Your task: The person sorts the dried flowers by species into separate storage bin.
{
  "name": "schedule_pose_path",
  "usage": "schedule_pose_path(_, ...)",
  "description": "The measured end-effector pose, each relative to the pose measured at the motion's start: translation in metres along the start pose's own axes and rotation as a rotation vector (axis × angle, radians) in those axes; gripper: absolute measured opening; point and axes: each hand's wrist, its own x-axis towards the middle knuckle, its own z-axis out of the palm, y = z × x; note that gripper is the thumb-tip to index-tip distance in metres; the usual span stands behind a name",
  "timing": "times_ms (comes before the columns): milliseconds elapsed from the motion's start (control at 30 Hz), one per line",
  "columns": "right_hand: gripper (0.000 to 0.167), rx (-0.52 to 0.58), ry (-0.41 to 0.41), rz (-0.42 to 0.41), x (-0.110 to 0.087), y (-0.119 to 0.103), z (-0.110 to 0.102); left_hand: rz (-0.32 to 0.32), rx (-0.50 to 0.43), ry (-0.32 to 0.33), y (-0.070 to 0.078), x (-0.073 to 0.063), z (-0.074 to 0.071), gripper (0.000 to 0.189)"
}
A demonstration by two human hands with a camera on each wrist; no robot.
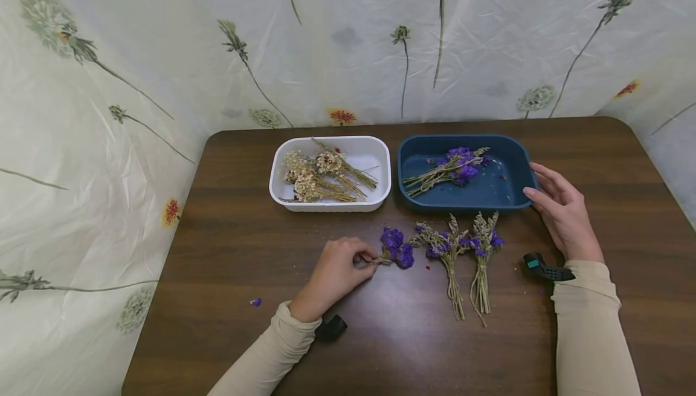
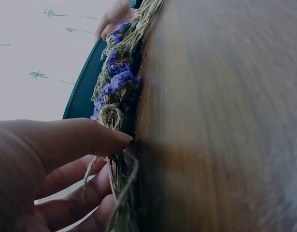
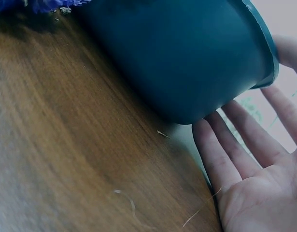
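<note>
- Printed cloth (image 1: 190, 69) hangs beyond the wooden table (image 1: 217, 251), at 12 o'clock.
- The blue tray (image 1: 464, 205) sits near the table's far edge, holding a loose purple bundle (image 1: 448, 169) toward 9 o'clock.
- The white tray (image 1: 331, 206), at 9 o'clock from the blue one, holds cream dried flowers (image 1: 304, 187).
- The right hand (image 1: 565, 220), fingers spread and nearly straight, touches the blue tray's 3 o'clock end, thumb at the rim.
- The left hand (image 1: 339, 269) pinches a twine-tied bundle (image 1: 393, 242) by its stems; its purple heads point to 3 o'clock.
- Two stemmed bundles (image 1: 482, 251) lie at 3 o'clock from that one, heads toward 12.
- A petal (image 1: 255, 302) lies at 8 o'clock from the left hand.
</note>
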Motion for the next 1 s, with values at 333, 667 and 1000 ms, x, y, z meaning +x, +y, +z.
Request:
schedule_pose_path(333,0.058,0.003,0.001,0.008,0.0,-0.001,0.001,-0.012,-0.146,0.015,-0.007,-0.001,0.0,0.01)
schedule_pose_path(667,0.058,0.02,-0.004,-0.002,-0.001,0.0,0.001,-0.039,-0.218,0.026,-0.009,-0.003,-0.002,0.01)
schedule_pose_path(1000,0.058,0.028,-0.007,-0.008,-0.001,-0.001,0.002,-0.022,-0.192,0.061,-0.013,-0.005,-0.004,0.011)
